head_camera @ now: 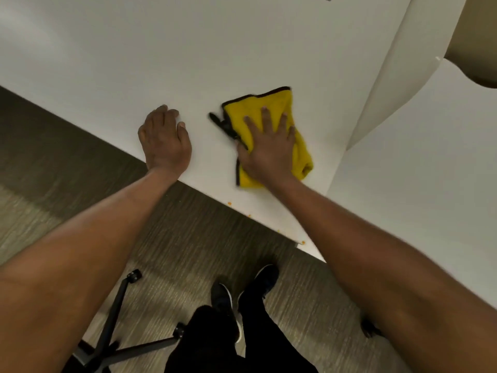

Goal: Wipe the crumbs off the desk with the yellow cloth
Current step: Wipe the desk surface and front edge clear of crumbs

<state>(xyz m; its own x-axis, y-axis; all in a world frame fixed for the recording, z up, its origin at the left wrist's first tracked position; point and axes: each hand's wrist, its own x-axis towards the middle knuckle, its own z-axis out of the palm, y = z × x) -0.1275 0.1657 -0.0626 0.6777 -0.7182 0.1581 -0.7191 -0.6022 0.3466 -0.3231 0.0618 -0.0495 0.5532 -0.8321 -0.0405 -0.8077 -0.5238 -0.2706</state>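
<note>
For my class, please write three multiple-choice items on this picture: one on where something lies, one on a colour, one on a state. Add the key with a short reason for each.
1. Where do the orange crumbs lie?
A. along the desk's near edge
B. at the desk's far edge
C. on top of the cloth

2. What colour is the cloth's trim?
A. white
B. black
C. red

3. How is the right hand placed?
A. lifted clear of the desk
B. clenched in a fist
C. flat on the yellow cloth, fingers spread

Key: 1 A, the specks sit by the edge of the desk nearest the person; 2 B, a dark border shows along the cloth; 3 C, the palm presses the cloth down, while the left hand rests bare on the desk.
</note>
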